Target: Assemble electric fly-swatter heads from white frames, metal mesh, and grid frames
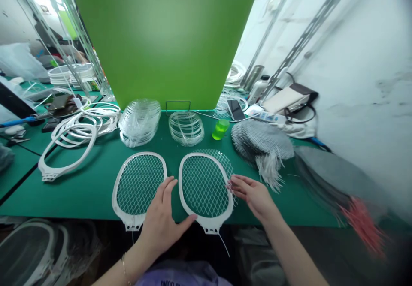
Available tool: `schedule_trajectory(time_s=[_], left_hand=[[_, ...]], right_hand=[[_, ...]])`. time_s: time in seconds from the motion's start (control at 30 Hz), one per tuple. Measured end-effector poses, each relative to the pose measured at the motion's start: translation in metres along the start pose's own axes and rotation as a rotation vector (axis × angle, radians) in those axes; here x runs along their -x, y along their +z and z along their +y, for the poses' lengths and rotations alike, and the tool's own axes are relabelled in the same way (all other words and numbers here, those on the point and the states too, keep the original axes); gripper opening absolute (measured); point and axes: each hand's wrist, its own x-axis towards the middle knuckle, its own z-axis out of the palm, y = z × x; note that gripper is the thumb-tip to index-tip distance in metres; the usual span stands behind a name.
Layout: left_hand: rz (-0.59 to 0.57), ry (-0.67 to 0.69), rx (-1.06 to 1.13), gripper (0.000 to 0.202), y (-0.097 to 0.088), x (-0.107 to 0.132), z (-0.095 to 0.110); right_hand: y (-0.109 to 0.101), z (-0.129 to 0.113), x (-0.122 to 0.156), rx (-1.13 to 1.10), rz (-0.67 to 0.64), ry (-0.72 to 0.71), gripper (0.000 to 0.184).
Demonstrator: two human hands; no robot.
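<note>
Two white oval racket frames lie side by side on the green table: the left frame (115,191) with mesh in it, the right frame (181,187) with a loose grid mesh (230,164) that sticks out past its upper right edge. My left hand (162,217) is open between them, its thumb at the lower left of the right frame and its fingers by the left one. Pinched together, the fingers of my right hand (251,191) are on the mesh at the right frame's right side. A thin tail hangs from the bottom of each frame.
Bare white frames (69,166) are heaped at left. Clear plastic rings (140,123) and a smaller stack (186,129) stand behind, near a green cup (220,129). Grey mesh sheets (262,138) and dark mesh (331,179) lie at right. A tall green panel (167,41) rises at the back.
</note>
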Motion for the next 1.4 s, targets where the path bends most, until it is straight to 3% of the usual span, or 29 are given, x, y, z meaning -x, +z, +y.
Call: schedule_trajectory(time_s=[0.2,0.33,0.6,0.67,0.77,0.87,1.0,1.1,1.2,1.3,1.4], left_hand=[[-0.139,-0.017,-0.035,0.107,0.018,-0.006,0.004],[-0.199,-0.035,-0.043,0.118,0.025,-0.006,0.002],[-0.348,0.122,-0.134,0.08,0.021,-0.014,-0.006],[-0.361,0.139,-0.148,0.075,0.023,-0.016,-0.01],[-0.336,0.165,-0.144,0.074,0.026,-0.015,-0.013],[-0.351,0.176,-0.136,0.076,0.022,-0.014,-0.006],[-0.291,0.171,-0.147,0.087,-0.009,-0.036,0.001],[-0.086,0.128,-0.27,0.07,-0.047,-0.083,-0.027],[0.079,0.076,-0.427,0.055,-0.082,-0.137,-0.089],[0.073,0.11,-0.483,0.053,-0.102,-0.172,-0.15],[0.049,0.164,-0.489,0.043,-0.113,-0.183,-0.18]], right_hand=[[0.009,0.011,0.0,0.052,-0.002,0.024,0.03],[0.01,0.016,0.001,0.092,0.003,0.011,0.029],[0.012,0.011,-0.005,0.324,-0.01,-0.028,0.024],[0.007,0.011,-0.002,0.485,0.06,-0.159,0.028],[0.007,0.015,0.01,0.865,0.226,-0.604,0.037],[0.023,0.016,0.018,1.195,0.12,-0.928,0.035],[0.069,-0.012,-0.009,1.287,0.086,-1.125,0.035],[0.111,-0.042,-0.054,1.463,-0.042,-1.187,0.044],[0.14,-0.058,-0.095,1.701,-0.161,-1.143,0.047],[0.148,-0.062,-0.117,1.768,-0.257,-1.157,0.036],[0.143,-0.067,-0.124,1.801,-0.358,-1.229,0.033]])
